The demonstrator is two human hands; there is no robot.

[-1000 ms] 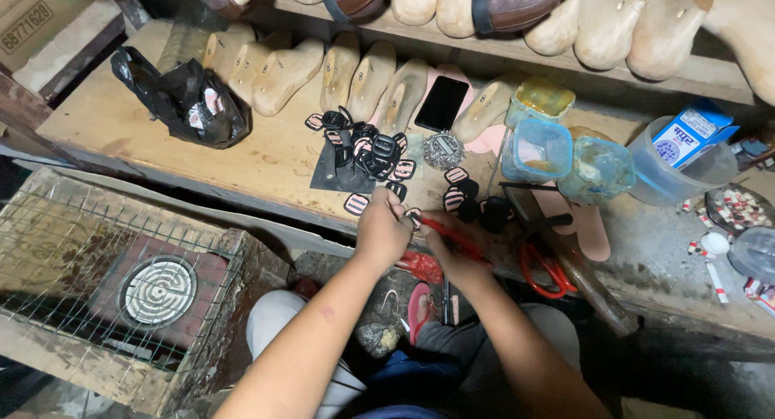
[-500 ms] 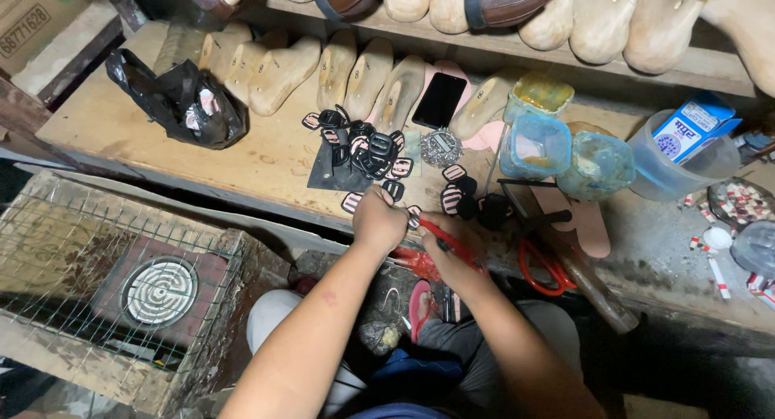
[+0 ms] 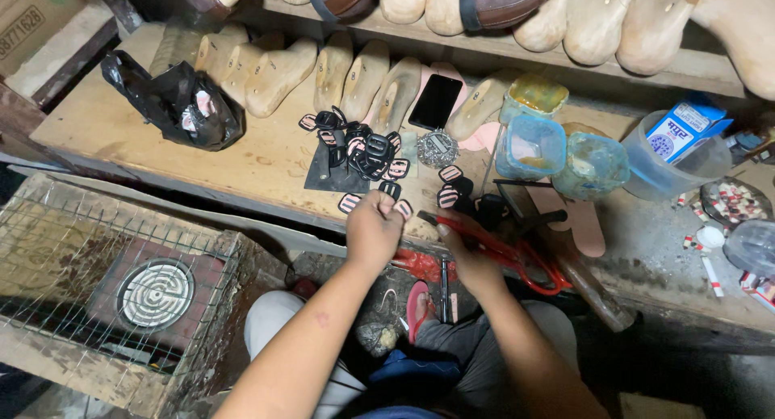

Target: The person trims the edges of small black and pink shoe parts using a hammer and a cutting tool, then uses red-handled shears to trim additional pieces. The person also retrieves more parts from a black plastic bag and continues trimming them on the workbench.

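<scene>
My left hand (image 3: 373, 229) is closed at the front edge of the wooden bench (image 3: 266, 165), pinching a small pink-and-black strap piece (image 3: 402, 208) at its fingertips. Just to its right, my right hand (image 3: 468, 253) grips red-handled pliers (image 3: 517, 261), whose jaws point toward the left hand. A pile of similar black and pink strap pieces (image 3: 363, 148) lies on a dark sheet just beyond the hands. More pieces (image 3: 450, 185) lie to the right of the pile.
Wooden shoe lasts (image 3: 278, 76) line the back of the bench, with a phone (image 3: 436, 102) and a tin of tacks (image 3: 437, 148). Plastic containers (image 3: 531, 144) stand right, a black bag (image 3: 182, 104) left. A caged coil heater (image 3: 153, 294) sits lower left.
Both hands stay together at the bench edge with only small finger movements. The view has shifted slightly.
</scene>
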